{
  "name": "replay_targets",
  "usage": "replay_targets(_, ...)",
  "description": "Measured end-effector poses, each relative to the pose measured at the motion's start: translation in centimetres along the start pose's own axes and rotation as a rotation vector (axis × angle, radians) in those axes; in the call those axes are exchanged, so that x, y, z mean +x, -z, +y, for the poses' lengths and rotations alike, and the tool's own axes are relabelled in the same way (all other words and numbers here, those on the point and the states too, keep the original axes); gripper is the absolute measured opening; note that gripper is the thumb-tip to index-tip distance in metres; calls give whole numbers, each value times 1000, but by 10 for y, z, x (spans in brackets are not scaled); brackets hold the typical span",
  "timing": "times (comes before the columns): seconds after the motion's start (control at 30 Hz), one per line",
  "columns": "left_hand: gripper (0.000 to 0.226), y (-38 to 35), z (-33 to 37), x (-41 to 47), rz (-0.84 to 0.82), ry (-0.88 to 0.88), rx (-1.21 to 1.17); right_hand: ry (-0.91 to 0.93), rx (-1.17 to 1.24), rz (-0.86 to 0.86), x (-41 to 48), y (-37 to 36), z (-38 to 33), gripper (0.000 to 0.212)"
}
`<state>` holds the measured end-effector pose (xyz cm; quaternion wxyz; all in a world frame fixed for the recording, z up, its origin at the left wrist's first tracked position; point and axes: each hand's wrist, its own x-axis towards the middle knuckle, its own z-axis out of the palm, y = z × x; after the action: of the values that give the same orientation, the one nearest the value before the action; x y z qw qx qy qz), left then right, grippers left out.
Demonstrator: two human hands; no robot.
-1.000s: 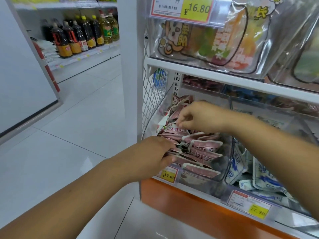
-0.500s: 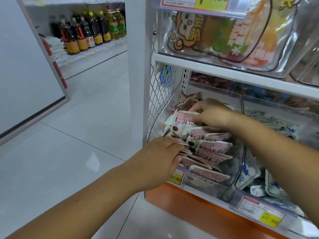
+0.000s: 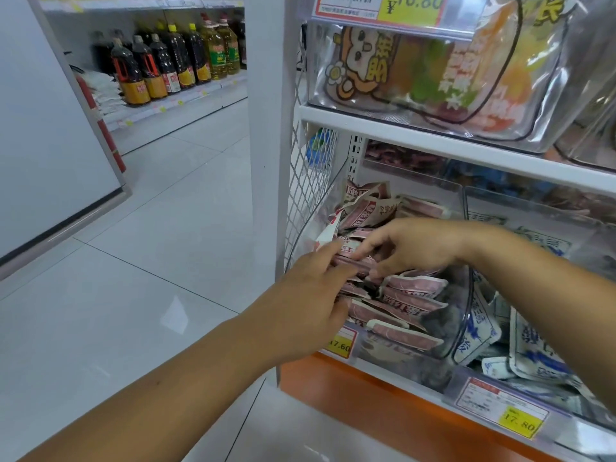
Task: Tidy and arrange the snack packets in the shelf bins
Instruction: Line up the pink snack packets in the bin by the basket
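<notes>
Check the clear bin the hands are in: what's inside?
The clear bin holds pink packets: flat rows in front, a crumpled heap at the back. The left hand and right hand cover the middle rows; the bottom is buried.

The white shelf (image 3: 393, 373) carries a clear bin (image 3: 464, 315) of pink packets (image 3: 410, 295) beneath the fingers (image 3: 368, 244) and, to their right, a second bin (image 3: 520, 208) of blue-and-white packets (image 3: 533, 348).
</notes>
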<state>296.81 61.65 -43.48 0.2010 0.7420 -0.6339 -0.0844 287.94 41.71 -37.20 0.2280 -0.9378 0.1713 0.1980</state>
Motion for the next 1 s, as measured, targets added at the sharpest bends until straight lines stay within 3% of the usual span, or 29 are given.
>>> replay_targets(0.17,60,-7,3,1,-112,-3,224,-86,121,-15,-4,12,10,22)
replay_targets(0.3,63,-5,3,1,-127,-10,218,-120,-136,40,3,9,10,8)
replay_targets(0.47,61,-5,3,1,-156,12,208,-89,-267,106,17,-2,-7,57)
replay_targets(0.6,53,-8,0,1,-158,18,187,-100,-340,36,23,-4,-8,69)
replay_targets(0.7,57,-7,0,1,-140,13,174,-110,-275,76,22,-5,-2,60)
replay_targets(0.9,49,-5,2,0,-105,19,116,-131,-326,270,17,-14,3,16)
replay_targets(1.0,53,-2,3,-3,10,27,-48,-73,-169,410,-1,-11,-1,6)
